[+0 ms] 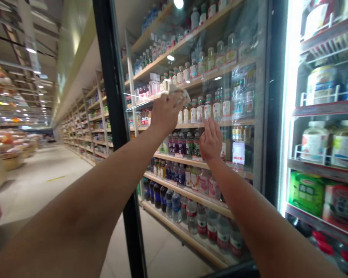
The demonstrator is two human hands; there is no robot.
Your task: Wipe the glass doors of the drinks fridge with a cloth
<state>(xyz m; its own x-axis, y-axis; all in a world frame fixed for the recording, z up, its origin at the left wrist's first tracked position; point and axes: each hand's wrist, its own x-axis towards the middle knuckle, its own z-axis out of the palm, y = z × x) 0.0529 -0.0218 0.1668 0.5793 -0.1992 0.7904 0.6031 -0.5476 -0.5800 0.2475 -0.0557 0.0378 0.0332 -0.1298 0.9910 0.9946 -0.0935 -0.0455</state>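
An open glass cooler door point(234, 96) with a black frame stands in front of me. My left hand point(166, 111) is closed on a white cloth point(179, 94) and presses it against the glass at about head height. My right hand point(211, 139) lies flat on the glass just to the right and lower, fingers stretched upward and together, holding nothing. Shelves of bottled drinks show through and in the glass behind both hands.
The lit cooler interior point(324, 146) at the right holds jars, cans and green packets on wire shelves. A long aisle point(46, 173) with a pale tiled floor runs off to the left, lined with stocked shelves point(84, 127). Produce displays stand at the far left.
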